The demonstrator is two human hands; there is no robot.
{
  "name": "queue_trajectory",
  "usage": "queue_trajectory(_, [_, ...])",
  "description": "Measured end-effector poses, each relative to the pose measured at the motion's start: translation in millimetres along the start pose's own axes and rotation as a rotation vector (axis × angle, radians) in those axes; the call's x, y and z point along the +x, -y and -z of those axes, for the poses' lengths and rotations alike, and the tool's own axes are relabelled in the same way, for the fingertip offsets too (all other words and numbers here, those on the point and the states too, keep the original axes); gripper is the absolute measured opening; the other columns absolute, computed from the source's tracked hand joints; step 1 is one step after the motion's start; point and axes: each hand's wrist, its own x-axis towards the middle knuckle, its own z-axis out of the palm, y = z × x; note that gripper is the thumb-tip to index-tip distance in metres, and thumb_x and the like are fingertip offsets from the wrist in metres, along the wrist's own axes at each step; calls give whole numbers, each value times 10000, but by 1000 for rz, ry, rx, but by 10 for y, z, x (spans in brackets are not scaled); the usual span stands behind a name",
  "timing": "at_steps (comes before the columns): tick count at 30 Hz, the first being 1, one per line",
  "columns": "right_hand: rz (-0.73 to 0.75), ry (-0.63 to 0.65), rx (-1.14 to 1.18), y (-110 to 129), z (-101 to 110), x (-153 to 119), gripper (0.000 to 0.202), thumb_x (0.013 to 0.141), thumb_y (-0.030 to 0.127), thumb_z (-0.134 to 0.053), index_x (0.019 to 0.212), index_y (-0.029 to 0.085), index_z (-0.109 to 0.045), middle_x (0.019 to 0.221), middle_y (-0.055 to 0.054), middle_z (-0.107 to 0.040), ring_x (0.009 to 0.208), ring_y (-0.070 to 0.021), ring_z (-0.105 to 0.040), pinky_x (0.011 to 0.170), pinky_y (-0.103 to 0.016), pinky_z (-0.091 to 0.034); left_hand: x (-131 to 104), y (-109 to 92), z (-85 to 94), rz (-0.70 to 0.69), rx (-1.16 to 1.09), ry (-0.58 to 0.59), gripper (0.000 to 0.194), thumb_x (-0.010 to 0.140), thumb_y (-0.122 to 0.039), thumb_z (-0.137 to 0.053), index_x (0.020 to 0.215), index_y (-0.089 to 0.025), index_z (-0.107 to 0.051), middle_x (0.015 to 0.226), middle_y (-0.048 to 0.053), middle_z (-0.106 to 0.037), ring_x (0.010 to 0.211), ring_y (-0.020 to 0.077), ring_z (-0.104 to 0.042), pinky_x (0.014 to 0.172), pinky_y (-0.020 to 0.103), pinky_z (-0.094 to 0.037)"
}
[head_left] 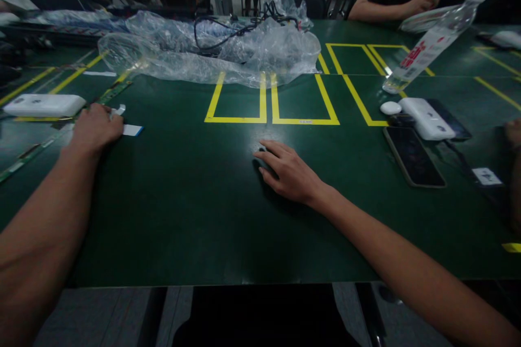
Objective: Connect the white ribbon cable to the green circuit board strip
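At the left of the table, my left hand [96, 126] is closed, its fingers curled and partly hidden. A white flat ribbon cable with a blue end [132, 130] comes out from under it, and I see it gripped there. Narrow green circuit board strips [25, 162] lie on both sides of this hand. Beside it rests a white rounded device [44, 104]. My right hand [288, 169] rests on the green tabletop [195, 190] near the middle, fingers apart, holding nothing.
Crumpled clear plastic wrap [228, 51] with black cables lies across the back. To the right are a tilted clear bottle [427, 51], a phone [414, 157], and a white power bank [427, 118]. Yellow tape [236, 119] marks rectangles. Another person's arm [382, 10] rests across the table.
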Motion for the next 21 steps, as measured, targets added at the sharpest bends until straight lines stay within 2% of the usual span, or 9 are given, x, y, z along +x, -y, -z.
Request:
queue_trajectory(2, [-11, -9, -2, -10, -4, 0, 418, 1030, 266, -520, 1416, 116, -582, 1594, -205, -466, 1484, -319, -419, 1207, -546, -363, -11, -177, 31, -74, -2, 5, 768, 1077, -563, 71, 827, 103, -221, 624, -27, -119, 1265, 484, -427, 537, 573, -43])
queue_trajectory(4, [-19, -20, -2, -18, -4, 2, 420, 1030, 272, -517, 1419, 125, -580, 1586, -199, -480, 1477, -316, -429, 1202, -557, -370, -42, -458, 57, -161, -9, 23, 961, 1007, -737, 96, 881, 82, -392, 607, 5, -320, 1246, 401, -540, 697, 510, 23])
queue_trajectory(5, [-22, -23, -1, -22, -4, 3, 429, 1030, 275, -513, 1427, 124, -574, 1583, -197, -485, 1476, -313, -433, 1202, -556, -371, -78, -640, 64, -218, -16, 39, 1032, 976, -800, 93, 929, 46, -497, 663, 51, -466, 1216, 348, -598, 688, 391, -36])
queue_trajectory(7, [-29, -20, -4, -29, -8, 7, 465, 1031, 277, -504, 1460, 105, -546, 1584, -203, -485, 1479, -310, -431, 1212, -540, -364, -210, -1072, 63, -358, -36, 83, 976, 1003, -777, -7, 1114, -35, -631, 1002, 138, -678, 1222, 291, -630, 688, 353, -353])
queue_trajectory(8, [-35, -17, -7, -31, -13, 10, 487, 1031, 277, -499, 1480, 92, -526, 1589, -206, -479, 1484, -308, -425, 1220, -530, -356, -309, -1310, 59, -439, -47, 102, 843, 1059, -666, -91, 1253, -28, -607, 1232, 175, -661, 1282, 285, -597, 813, 376, -436])
queue_trajectory(10, [-46, -10, -22, -36, -35, 13, 528, 1030, 282, -487, 1518, 80, -482, 1611, -208, -451, 1506, -305, -395, 1237, -521, -333, -559, -1776, 58, -604, -77, 146, 630, 1085, -495, -250, 1462, -64, -513, 1544, 169, -487, 1457, 273, -441, 1095, 410, -419])
queue_trajectory(13, [-52, 13, -57, -38, -88, 12, 570, 1024, 284, -465, 1558, 88, -433, 1643, -195, -408, 1540, -316, -338, 1254, -548, -294, -950, -2295, 96, -842, -160, 195, 572, 1077, -381, -338, 1559, -88, -433, 1632, 158, -377, 1538, 272, -319, 1247, 478, -293])
queue_trajectory(16, [-57, 53, -96, -28, -123, 9, 583, 1032, 294, -429, 1577, 88, -408, 1641, -183, -412, 1540, -324, -337, 1263, -563, -266, -1190, -2488, 149, -923, -210, 205, 565, 1077, -347, -367, 1576, -87, -409, 1622, 173, -386, 1538, 275, -323, 1262, 491, -268])
queue_trajectory(21, [-54, 104, -148, 4, -95, 10, 592, 1052, 329, -399, 1571, 43, -407, 1636, -199, -410, 1533, -347, -343, 1261, -570, -267, -1183, -2446, 151, -930, -278, 186, 521, 1075, -322, -388, 1535, -82, -427, 1592, 186, -429, 1506, 273, -384, 1243, 477, -313])
